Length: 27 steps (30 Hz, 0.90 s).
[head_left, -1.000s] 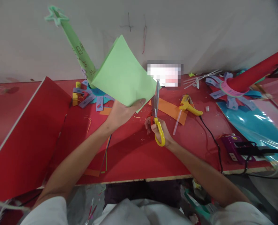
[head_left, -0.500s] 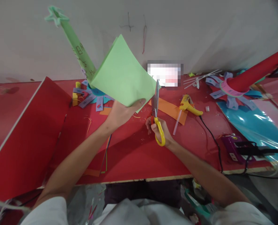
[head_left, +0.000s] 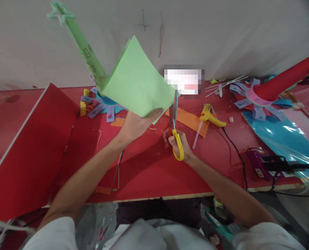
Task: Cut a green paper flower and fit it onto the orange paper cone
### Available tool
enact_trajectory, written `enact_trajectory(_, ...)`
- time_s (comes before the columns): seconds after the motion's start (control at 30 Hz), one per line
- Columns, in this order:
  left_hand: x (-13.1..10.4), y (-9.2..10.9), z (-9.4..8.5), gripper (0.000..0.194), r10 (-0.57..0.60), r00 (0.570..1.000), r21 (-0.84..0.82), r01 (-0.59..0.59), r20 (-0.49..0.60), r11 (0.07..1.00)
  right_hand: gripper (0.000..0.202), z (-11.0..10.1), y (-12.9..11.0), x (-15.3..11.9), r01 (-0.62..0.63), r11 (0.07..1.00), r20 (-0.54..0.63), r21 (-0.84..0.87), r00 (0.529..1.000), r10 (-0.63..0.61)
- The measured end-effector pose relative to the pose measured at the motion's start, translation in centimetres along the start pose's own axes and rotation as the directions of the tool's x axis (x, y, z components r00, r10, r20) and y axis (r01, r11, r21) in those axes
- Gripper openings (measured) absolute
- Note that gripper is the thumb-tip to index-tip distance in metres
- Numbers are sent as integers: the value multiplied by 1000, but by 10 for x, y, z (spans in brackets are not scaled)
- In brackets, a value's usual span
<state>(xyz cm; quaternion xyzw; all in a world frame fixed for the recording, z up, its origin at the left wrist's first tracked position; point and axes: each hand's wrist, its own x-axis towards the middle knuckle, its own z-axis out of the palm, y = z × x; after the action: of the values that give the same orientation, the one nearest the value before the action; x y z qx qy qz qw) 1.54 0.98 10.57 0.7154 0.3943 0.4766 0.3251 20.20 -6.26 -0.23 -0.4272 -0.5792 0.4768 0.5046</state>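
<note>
My left hand [head_left: 137, 126] grips a folded sheet of light green paper [head_left: 141, 80] by its lower edge, thumb on the near face. The paper is held up above the red table, and its layers show along the left side. In my right hand [head_left: 179, 140] is a pair of scissors [head_left: 173, 114] with yellow and red handles, blades pointing up. The blades are at the right corner of the paper; whether they touch it I cannot tell. Behind my hands lies an orange paper strip [head_left: 185, 119].
A yellow glue gun [head_left: 211, 115] with a black cord lies to the right, near a purple power box [head_left: 260, 163]. A green paper tube [head_left: 84, 48] leans at the back left; a red tube [head_left: 287, 81] stands right. A red board [head_left: 32, 156] rises at the left.
Both hands, the paper and the scissors stay nearly where they were. The whole view has shifted slightly, with the scene a little higher in the picture.
</note>
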Motion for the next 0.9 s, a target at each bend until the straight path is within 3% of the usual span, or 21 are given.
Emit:
enact_trajectory(0.37,0,0,0,38,5,1000,-40,-5,-1,999,69,0,-2,1,-10,999,-7,-34,1000,10)
enact_trajectory(0.9,-1,1,-1,59,5,1000,-12,-5,6,1000,75,-4,2,2,-43,994,-22,-102,999,41)
